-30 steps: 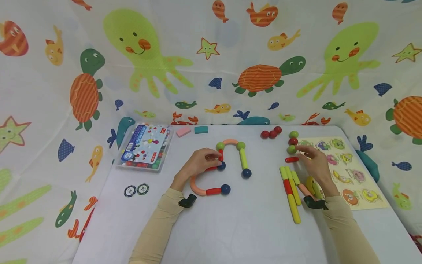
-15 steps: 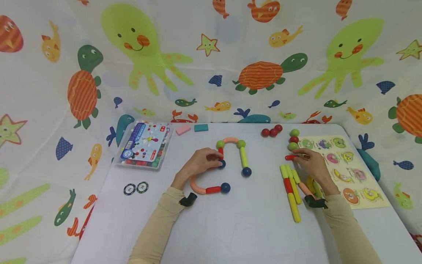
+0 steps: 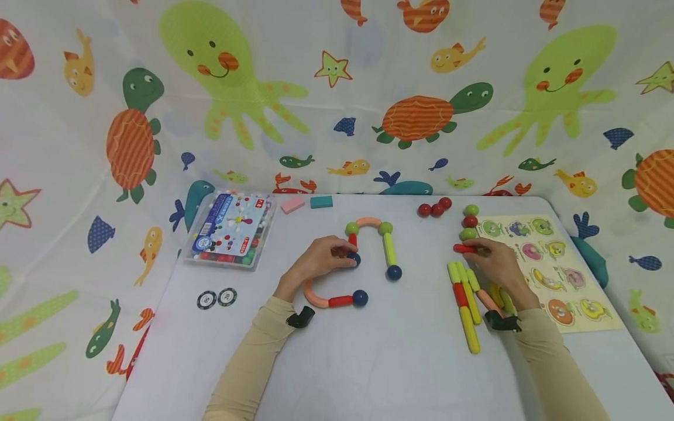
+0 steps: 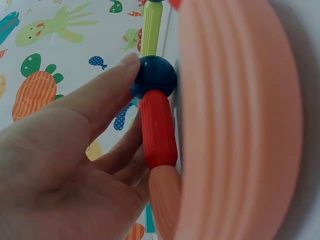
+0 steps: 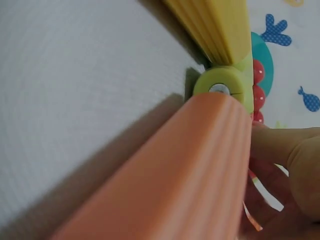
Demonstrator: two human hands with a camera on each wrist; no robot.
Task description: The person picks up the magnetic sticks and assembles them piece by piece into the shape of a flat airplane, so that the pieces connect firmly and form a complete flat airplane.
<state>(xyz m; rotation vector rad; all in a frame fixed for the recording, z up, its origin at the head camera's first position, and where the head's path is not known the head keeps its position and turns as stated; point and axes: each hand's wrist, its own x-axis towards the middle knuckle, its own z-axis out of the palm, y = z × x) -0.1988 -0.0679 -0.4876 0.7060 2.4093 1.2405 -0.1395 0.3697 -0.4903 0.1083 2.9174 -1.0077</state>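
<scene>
My left hand [image 3: 322, 257] pinches a dark blue ball [image 3: 355, 259] in a chain of toy building pieces. In the left wrist view, the thumb lies against this blue ball [image 4: 156, 76], which joins a red ridged rod [image 4: 159, 129]. An orange curved piece [image 3: 314, 297] leads from there to another red rod [image 3: 340, 302] and blue ball [image 3: 360, 298]. Farther up, the chain bends through green balls to a light green rod [image 3: 389, 249] and a blue ball [image 3: 394, 272]. On the right, my right hand [image 3: 497, 263] holds a short red rod [image 3: 463, 248] between thumb and fingers.
Below the right hand lie yellow rods [image 3: 470, 330] and an orange piece [image 3: 489, 300]. Loose balls [image 3: 437, 209] sit at the back, near a fruit puzzle board [image 3: 574, 298]. A clear box [image 3: 229, 228], two chips [image 3: 227, 297] and two small blocks [image 3: 321, 202] lie left.
My right hand has taken hold of the short red rod and shifted it slightly up and left, its end turning. The left hand stays at the blue ball.
</scene>
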